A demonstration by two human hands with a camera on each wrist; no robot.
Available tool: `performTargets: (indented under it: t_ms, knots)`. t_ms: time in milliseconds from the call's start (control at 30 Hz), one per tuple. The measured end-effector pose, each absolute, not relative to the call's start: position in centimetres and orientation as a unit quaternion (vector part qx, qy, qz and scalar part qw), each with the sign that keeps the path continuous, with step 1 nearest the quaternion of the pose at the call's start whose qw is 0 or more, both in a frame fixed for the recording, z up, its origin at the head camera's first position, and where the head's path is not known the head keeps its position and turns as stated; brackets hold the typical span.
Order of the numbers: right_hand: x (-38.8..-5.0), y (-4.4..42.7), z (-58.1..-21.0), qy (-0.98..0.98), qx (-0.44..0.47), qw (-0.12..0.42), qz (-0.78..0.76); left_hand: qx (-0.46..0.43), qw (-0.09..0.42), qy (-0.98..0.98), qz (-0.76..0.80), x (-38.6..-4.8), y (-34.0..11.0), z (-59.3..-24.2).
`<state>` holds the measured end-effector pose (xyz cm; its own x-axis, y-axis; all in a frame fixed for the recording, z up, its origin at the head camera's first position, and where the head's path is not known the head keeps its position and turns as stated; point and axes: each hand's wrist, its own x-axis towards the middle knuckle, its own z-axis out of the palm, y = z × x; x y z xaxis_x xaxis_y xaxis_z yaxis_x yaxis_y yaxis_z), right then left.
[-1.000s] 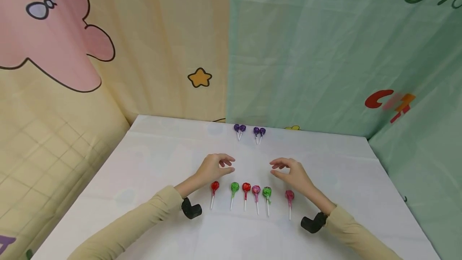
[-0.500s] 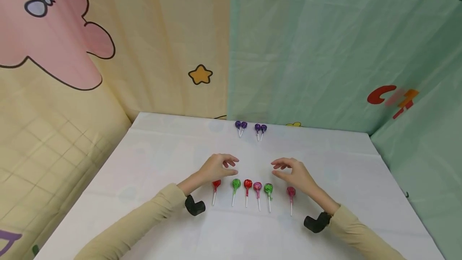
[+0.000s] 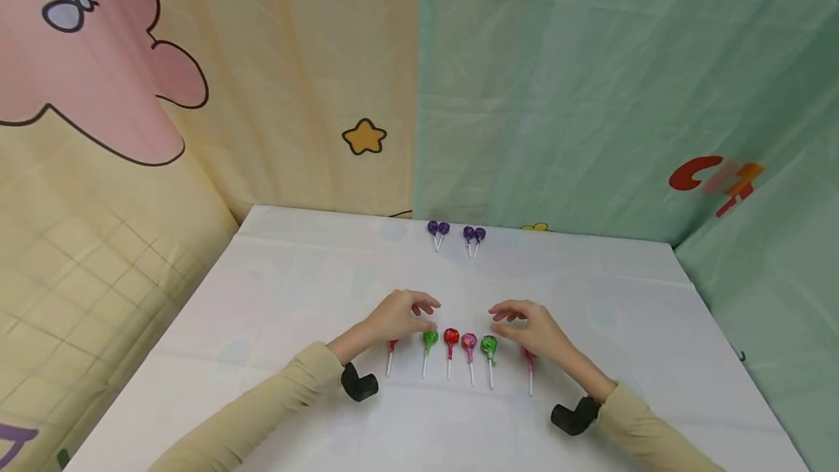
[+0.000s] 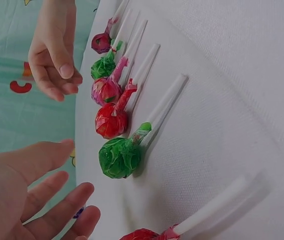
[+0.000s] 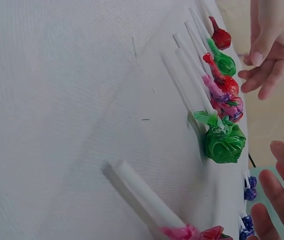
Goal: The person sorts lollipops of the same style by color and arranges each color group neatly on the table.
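Note:
Both hands hover over a row of lollipops and hold nothing. My left hand (image 3: 398,314), fingers loosely bent, is just above the left green lollipop (image 3: 430,339); its wrist partly covers a red lollipop (image 3: 391,361). My right hand (image 3: 532,326) hovers beside the right green lollipop (image 3: 489,345) and partly covers a dark pink lollipop (image 3: 530,361). Between the green ones lie another red lollipop (image 3: 451,337) and a pink lollipop (image 3: 468,342). In the left wrist view, a gap shows between the left hand (image 4: 47,195) and the nearest green wrapper (image 4: 121,157).
Two pairs of purple lollipops, a left pair (image 3: 438,229) and a right pair (image 3: 475,234), lie near the far edge of the white table (image 3: 314,261). Printed curtains (image 3: 524,93) hang behind and beside the table. A black wrist camera (image 3: 359,383) sits under each wrist.
Both hands have come slightly down and nearer the row, the left also shifting right. The left hand now reaches the top of the left green lollipop in view. The lollipops keep their arrangement.

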<state>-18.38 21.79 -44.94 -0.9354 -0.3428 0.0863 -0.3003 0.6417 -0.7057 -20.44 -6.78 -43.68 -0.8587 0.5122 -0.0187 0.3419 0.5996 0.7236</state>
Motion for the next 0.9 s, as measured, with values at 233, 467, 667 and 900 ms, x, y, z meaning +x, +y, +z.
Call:
performTargets:
  t_ms: [233, 467, 667, 900]
  knots:
    - [-18.3, 21.9, -45.6, 0.907, -0.183, 0.039, -0.377, 0.244, 0.111, 0.894, 0.360, -20.3, -6.8, -44.0]
    - [-17.8, 22.2, -45.9, 0.905, -0.190, 0.049, -0.377, 0.249, 0.112, 0.901, 0.337, -20.2, -6.8, -44.2]
    - [-17.6, 22.3, -46.2, 0.908, -0.199, 0.056, -0.366, 0.245, 0.111, 0.912, 0.309, -19.9, -6.5, -44.5]
    - [-17.5, 22.2, -46.5, 0.912, -0.201, 0.063, -0.351, 0.246, 0.094, 0.920, 0.292, -19.9, -6.4, -44.8]
